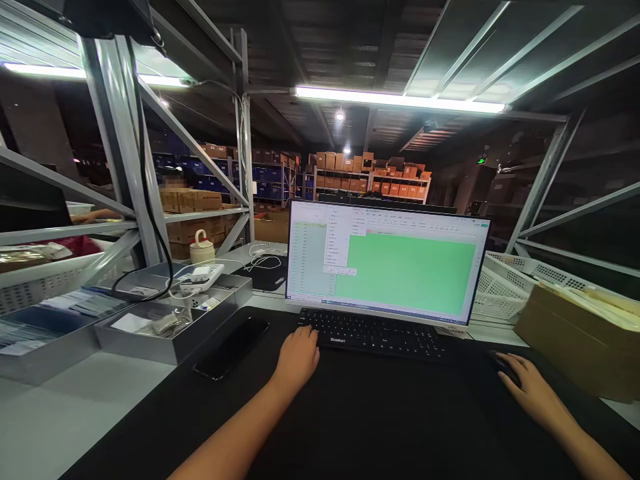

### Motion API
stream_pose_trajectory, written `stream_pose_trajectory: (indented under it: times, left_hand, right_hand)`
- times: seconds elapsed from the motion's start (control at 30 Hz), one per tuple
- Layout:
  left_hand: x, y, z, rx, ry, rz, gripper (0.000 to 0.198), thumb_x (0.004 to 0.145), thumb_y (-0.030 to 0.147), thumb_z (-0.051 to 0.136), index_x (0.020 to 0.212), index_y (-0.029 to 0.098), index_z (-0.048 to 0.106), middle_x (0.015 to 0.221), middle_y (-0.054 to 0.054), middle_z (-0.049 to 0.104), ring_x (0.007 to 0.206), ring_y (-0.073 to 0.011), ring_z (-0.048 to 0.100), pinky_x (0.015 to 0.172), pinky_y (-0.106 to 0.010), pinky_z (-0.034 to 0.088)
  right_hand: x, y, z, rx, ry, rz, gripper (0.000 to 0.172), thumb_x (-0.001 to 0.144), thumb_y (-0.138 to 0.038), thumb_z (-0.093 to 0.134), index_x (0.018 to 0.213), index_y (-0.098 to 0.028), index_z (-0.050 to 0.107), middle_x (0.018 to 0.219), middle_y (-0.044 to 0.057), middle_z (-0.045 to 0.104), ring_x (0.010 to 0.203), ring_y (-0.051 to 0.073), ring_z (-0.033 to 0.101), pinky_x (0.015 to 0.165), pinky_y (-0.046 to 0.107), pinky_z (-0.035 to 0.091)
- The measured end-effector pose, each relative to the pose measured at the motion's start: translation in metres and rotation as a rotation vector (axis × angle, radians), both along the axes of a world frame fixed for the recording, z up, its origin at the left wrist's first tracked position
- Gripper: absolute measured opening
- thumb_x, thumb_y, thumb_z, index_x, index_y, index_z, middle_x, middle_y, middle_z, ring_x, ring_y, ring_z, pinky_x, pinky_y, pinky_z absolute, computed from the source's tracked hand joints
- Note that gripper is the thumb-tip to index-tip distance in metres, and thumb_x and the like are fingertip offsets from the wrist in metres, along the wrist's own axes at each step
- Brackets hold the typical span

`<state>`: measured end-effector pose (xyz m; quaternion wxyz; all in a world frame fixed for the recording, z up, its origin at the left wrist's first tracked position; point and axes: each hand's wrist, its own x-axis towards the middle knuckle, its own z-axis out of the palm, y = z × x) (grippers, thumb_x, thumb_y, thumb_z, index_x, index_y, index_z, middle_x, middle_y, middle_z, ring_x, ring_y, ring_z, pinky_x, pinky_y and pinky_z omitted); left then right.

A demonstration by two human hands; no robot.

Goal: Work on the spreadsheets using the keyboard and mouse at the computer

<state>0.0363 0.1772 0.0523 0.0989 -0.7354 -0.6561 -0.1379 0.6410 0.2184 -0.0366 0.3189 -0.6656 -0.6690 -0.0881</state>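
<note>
My left hand (pixel 299 355) rests at the left end of a black keyboard (pixel 370 332), fingers stretched out over its keys and holding nothing. On the right, my right hand (pixel 531 388) curves over a dark computer mouse (pixel 506 367), which is mostly hidden under the fingers. Behind the keyboard stands a monitor (pixel 410 273) showing a spreadsheet with a large green area and an open menu on its left side. Both forearms lie over a black desk mat (pixel 380 413).
A black phone (pixel 233 348) lies left of my left hand. Grey trays (pixel 175 347) hold papers, small bags and a white power strip (pixel 203 277). A cream jug (pixel 201 249) stands behind. At right are a cardboard box (pixel 575 343) and white baskets (pixel 500 287). Metal posts frame the desk.
</note>
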Motion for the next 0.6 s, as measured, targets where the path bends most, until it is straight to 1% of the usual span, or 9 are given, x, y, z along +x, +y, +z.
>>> stream_pose_trajectory:
  times: [0.17, 0.27, 0.37, 0.5, 0.6]
  left_hand:
    - [0.0, 0.0, 0.0, 0.005, -0.009, -0.008, 0.04, 0.091, 0.017, 0.046, 0.127, 0.012, 0.064, 0.144, -0.018, 0.06, 0.133, -0.0303, 0.056, 0.108, -0.045, 0.048]
    - [0.0, 0.0, 0.0, 0.008, -0.003, -0.007, 0.039, 0.091, 0.017, 0.047, 0.125, 0.014, 0.065, 0.143, -0.017, 0.061, 0.133, -0.0297, 0.057, 0.108, -0.044, 0.047]
    - [-0.001, 0.0, -0.001, 0.008, -0.002, -0.002, 0.039, 0.091, 0.018, 0.046, 0.125, 0.014, 0.064, 0.143, -0.017, 0.061, 0.132, -0.0298, 0.057, 0.108, -0.044, 0.047]
    - [-0.001, 0.001, -0.001, 0.011, -0.011, -0.011, 0.04, 0.091, 0.017, 0.046, 0.126, 0.015, 0.064, 0.143, -0.017, 0.061, 0.131, -0.0294, 0.057, 0.107, -0.044, 0.047]
    - [0.0, 0.001, -0.001, 0.007, -0.019, -0.009, 0.041, 0.09, 0.017, 0.046, 0.127, 0.015, 0.063, 0.143, -0.017, 0.061, 0.131, -0.0291, 0.057, 0.107, -0.044, 0.046]
  right_hand:
    - [0.004, 0.004, -0.004, -0.012, -0.004, -0.017, 0.06, 0.088, -0.06, 0.045, 0.131, -0.024, 0.065, 0.135, 0.015, 0.061, 0.126, 0.033, 0.061, 0.103, 0.048, 0.053]
    - [0.004, 0.005, -0.004, -0.016, -0.007, -0.01, 0.061, 0.088, -0.059, 0.044, 0.132, -0.022, 0.064, 0.136, 0.016, 0.06, 0.128, 0.033, 0.06, 0.106, 0.049, 0.051]
    - [0.002, 0.003, -0.002, 0.0, -0.017, -0.01, 0.06, 0.088, -0.058, 0.044, 0.131, -0.022, 0.064, 0.134, 0.016, 0.062, 0.127, 0.033, 0.06, 0.108, 0.05, 0.05]
    - [-0.003, -0.001, 0.003, 0.017, -0.015, -0.005, 0.057, 0.087, -0.058, 0.046, 0.129, -0.024, 0.065, 0.131, 0.014, 0.064, 0.124, 0.032, 0.063, 0.105, 0.048, 0.052]
    - [-0.006, -0.003, 0.006, 0.025, -0.004, -0.005, 0.058, 0.085, -0.058, 0.047, 0.127, -0.023, 0.066, 0.129, 0.014, 0.066, 0.122, 0.032, 0.064, 0.104, 0.047, 0.053]
